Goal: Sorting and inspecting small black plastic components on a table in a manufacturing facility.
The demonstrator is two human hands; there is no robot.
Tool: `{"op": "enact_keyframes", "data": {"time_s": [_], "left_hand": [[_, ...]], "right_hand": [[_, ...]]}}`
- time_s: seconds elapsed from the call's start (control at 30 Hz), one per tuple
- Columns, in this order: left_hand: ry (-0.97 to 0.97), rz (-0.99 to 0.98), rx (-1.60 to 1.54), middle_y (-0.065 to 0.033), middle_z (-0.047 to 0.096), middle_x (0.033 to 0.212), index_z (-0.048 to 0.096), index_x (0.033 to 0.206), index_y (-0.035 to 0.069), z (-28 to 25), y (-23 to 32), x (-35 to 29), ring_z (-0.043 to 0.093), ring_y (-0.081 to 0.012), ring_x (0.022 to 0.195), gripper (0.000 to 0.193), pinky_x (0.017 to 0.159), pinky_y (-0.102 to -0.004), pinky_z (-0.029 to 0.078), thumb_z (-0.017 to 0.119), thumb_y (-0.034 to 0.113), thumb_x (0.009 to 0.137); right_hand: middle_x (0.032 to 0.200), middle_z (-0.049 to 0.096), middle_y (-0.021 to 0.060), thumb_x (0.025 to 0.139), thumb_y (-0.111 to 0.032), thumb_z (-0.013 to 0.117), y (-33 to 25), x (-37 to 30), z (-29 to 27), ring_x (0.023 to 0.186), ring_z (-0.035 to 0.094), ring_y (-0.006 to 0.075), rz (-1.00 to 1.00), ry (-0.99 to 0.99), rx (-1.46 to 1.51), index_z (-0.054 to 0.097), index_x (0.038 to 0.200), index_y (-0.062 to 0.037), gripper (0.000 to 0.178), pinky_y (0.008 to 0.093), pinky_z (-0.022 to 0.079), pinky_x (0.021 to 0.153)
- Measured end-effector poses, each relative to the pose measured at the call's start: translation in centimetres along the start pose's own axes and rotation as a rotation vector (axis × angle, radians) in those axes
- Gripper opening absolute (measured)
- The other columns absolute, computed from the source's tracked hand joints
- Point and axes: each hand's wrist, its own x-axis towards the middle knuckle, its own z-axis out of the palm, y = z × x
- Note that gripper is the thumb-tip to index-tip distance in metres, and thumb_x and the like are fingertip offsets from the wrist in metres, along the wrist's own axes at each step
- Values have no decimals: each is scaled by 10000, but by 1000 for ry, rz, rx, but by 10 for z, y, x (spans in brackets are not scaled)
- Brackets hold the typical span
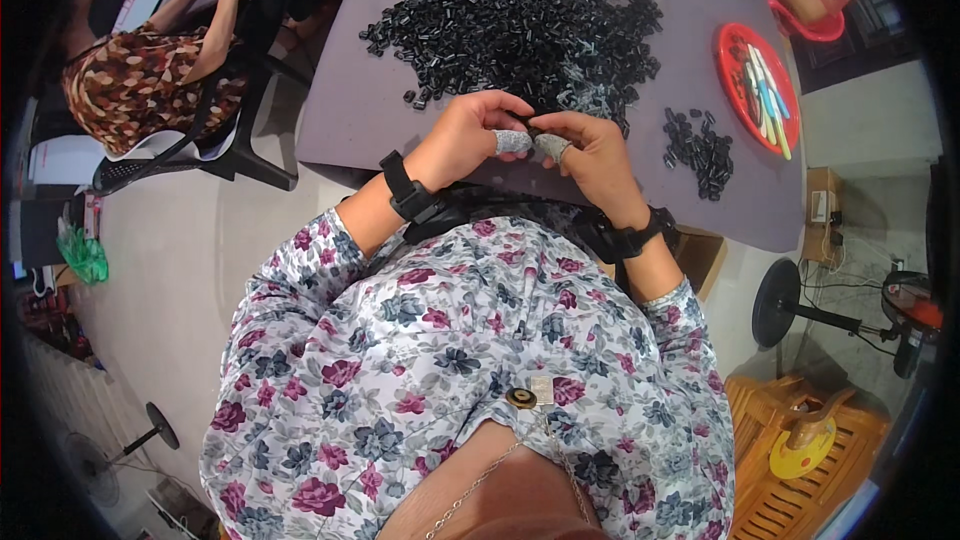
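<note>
Both hands together at the near edge of the grey bench (350,105), in front of the large heap of black pieces (520,15). Left hand (472,140): thumb and fingers curled in, pinching a small dark piece (534,130). Right hand (597,152): meets it from the other side, thumb and forefinger closed on the same piece. Both thumbs wear pale wraps. Piece sits between the fingertips, mostly covered; long axis and pointing cannot be told. Heap pieces short, tube-like, lying at mixed angles. Smaller batch (698,152) right of the hands, well apart from them, strung out away-to-near. Beyond it, red tray (727,90) with pale- and blue-handled tools (768,100), long axes slanting from far left to near right.
</note>
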Motion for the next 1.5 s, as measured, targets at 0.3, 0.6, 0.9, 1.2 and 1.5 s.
{"op": "enact_keyframes", "data": {"time_s": [0.3,0.6,0.9,1.2,1.5], "left_hand": [[35,-25,-87,-69,726,1090,671,1229,-16,-1,-3,6,701,-141,997,426,885,-294,586,555,-194,859],[-32,4,-6,-77,739,1134,636,1289,-11,4,7,10,703,-124,995,424,890,-278,569,566,-161,899],[-43,45,55,-71,736,1071,629,1301,-18,4,2,7,694,-112,975,429,860,-270,560,576,-154,898],[-89,1,134,-51,723,1027,613,1335,-22,-1,-6,5,672,-92,951,490,839,-250,547,587,-158,865],[-270,73,297,-68,728,1058,556,1415,-20,-1,8,-3,668,-105,981,547,843,-258,535,555,-151,884]], "right_hand": [[884,594,40,758,105,634,1,2,14,756,591,126,-221,86,-294,691,1134,-23,401,276,498,686],[907,567,75,742,107,619,-4,3,12,744,578,185,-366,107,-380,710,1082,-22,375,301,478,670],[980,565,101,763,23,671,-3,-4,9,796,625,267,-391,62,-543,652,1176,-53,421,372,512,688],[972,590,109,822,-125,713,3,-8,14,869,662,313,-550,25,-1063,583,1076,-45,297,434,554,691],[838,625,124,845,-216,742,12,-6,8,774,664,339,-625,-45,-987,603,932,-46,237,458,538,651]]}}
